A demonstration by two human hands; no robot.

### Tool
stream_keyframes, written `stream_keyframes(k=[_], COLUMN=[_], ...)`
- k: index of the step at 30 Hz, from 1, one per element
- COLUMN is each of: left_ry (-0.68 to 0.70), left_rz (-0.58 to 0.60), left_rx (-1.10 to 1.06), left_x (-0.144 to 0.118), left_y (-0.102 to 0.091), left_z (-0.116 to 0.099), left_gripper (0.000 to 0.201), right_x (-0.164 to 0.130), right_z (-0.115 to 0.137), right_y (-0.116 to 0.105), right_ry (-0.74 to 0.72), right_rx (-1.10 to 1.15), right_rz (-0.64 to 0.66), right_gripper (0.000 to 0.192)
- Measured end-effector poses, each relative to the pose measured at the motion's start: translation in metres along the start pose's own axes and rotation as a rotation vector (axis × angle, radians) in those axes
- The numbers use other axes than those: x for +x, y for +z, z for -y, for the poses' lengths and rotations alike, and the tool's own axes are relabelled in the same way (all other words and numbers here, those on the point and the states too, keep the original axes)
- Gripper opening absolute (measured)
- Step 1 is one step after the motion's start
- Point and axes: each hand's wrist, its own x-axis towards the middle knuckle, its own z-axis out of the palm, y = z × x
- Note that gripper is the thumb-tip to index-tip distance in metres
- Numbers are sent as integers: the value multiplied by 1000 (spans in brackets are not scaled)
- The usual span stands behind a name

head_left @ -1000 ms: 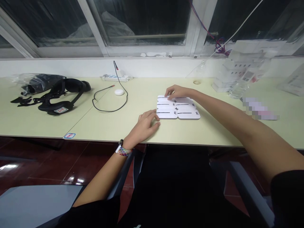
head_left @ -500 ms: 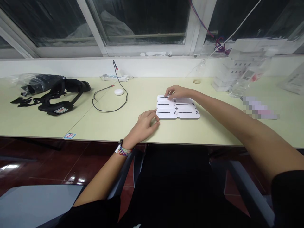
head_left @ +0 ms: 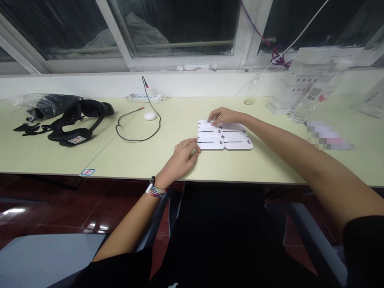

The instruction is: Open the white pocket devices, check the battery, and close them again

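Several white rounded cards (head_left: 237, 144) lie side by side in two columns on the table, each marked with a dark line and a letter like a W. At the near-left corner of this grid, my left hand (head_left: 183, 158) rests on the tabletop with fingertips touching the card edge, thumb apart from the fingers. My right hand (head_left: 225, 116) reaches over the far side. Its bent, parted fingers touch the far-left card (head_left: 205, 122) and cover part of the far row. Neither hand lifts a card.
Left on the table (head_left: 135, 160) are a black headset (head_left: 72, 136), a black cable (head_left: 139, 140), a white oval object (head_left: 150, 116) and a power strip (head_left: 147, 98). To the right stand stacked white boxes (head_left: 288, 90) and a clear bottle (head_left: 303, 110), beside a blurred flat item (head_left: 330, 138).
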Motion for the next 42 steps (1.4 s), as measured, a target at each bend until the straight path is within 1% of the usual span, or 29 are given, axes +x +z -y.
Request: stream_keyframes(k=[2,4,5,6,8,11,14,18,21,24,27,30,33,36,40,42], left_ry=[3,25,40,56,77,99,113,97,129,185,203,204,205,213,232,221], left_rz=[-5,-14,-21,-28,-35,-29,-27,-31,-30,-9,21,31,20,3,-39,-73], left_rx=[-9,-27,-35,-41,-48,-54,-63,-99,-126,-145,-134,-96,-64,-50,-85,-138], left_x=[0,0,1,1,2,3,3,2,2,2,2,2,2,2,2,2], left_y=[-1,-1,-1,-2,-1,-1,-2,-4,-5,-5,-5,-4,-3,-5,-7,-7], left_z=[-1,-1,-1,-1,-1,-1,-3,-4,-4,-4,-4,-2,0,-2,-5,-5], left_gripper=[20,19,18,18,16,10,9,9,11,21,31,29,29,26,21,25], right_x=[-7,-23,-35,-48,-79,-122,-145,-147,-145,-147,-149,-150,-149,-149,-148,-145], right_z=[6,15,20,25,33,40,39,36,39,43,46,47,46,46,45,43], right_y=[4,11,15,21,33,52,68,81,85,86,86,87,89,91,91,90], right_ry=[3,-43,-84,-131,-230,-318,-370,-376,-390,-413,-421,-419,-414,-422,-505,-538], right_rx=[-8,-27,-52,-93,-197,-261,-316,-316,-290,-264,-226,-218,-272,-329,-353,-321], right_rz=[-138,-331,-397,-423,-362,-267,-228,-252,-257,-259,-244,-266,-295,-283,-294,-325], right_gripper=[22,16,13,12,13,19,21,24,25,25,25,26,29,27,32,30])
